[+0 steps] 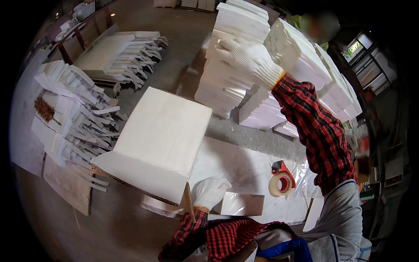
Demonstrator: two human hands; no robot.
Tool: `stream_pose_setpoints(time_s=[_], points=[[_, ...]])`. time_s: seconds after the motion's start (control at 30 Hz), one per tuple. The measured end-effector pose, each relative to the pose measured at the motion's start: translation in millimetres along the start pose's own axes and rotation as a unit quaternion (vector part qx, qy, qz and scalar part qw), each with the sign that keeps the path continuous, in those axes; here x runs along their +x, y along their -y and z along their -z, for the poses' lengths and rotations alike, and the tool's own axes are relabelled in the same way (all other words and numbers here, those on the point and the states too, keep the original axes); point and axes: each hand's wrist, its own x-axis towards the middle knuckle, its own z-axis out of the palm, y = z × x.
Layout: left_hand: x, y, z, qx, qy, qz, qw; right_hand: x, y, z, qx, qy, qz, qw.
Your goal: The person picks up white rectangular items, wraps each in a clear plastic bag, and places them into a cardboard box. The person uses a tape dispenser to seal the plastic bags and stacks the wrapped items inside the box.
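Observation:
My right hand [248, 59], in a white knitted glove, reaches out to a tall stack of white moulded blocks [224, 91]. Its fingers are stretched over the stack's upper part and look slightly apart. Low in the view, my left hand [210, 192], gloved too, is between a white carton [163, 126] and a small block with a shiny surface [240, 204]. The left fingers are bunched and partly hidden, so their grip is unclear. The carton is tilted, its flaps spread toward me. A red tape dispenser [283, 180] with a clear roll lies on the white work surface [231, 161].
More white block stacks [299, 56] stand behind my right arm. On the left are piles of white strips [83, 109] and a pallet of curved pieces [118, 52]. Clear plastic film [307, 177] lies right of the tape. Another person [321, 28] is beyond the stacks.

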Motion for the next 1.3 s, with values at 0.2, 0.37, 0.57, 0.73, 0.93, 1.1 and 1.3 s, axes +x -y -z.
stream_pose_setpoints(time_s=[0.2, 0.37, 0.57, 0.73, 0.93, 1.1, 1.3], points=[[-3, 5, -2, -0.005, -0.014, 0.009, 1.0, -3, -28, -5, 0.197, 0.029, -0.053, 0.979], [-1, -1, 0, 0.017, 0.011, 0.024, 0.999, -16, -53, -15, 0.22, 0.036, -0.023, 0.974], [13, 3, -13, 0.159, 0.061, -0.056, 0.984, -43, -42, 12, 0.081, 0.015, -0.108, 0.991], [13, 42, -15, 0.062, 0.033, -0.099, 0.993, -73, 66, 89, 0.266, -0.076, -0.128, 0.952], [5, 2, 3, -0.046, 0.05, 0.09, 0.994, -209, 204, 139, 0.349, 0.049, -0.195, 0.915], [10, 5, 2, -0.063, 0.09, 0.139, 0.984, -247, 288, 125, 0.337, 0.148, -0.281, 0.886], [16, 32, -11, -0.149, 0.072, 0.133, 0.977, -245, 310, 110, 0.281, 0.156, -0.309, 0.895]])
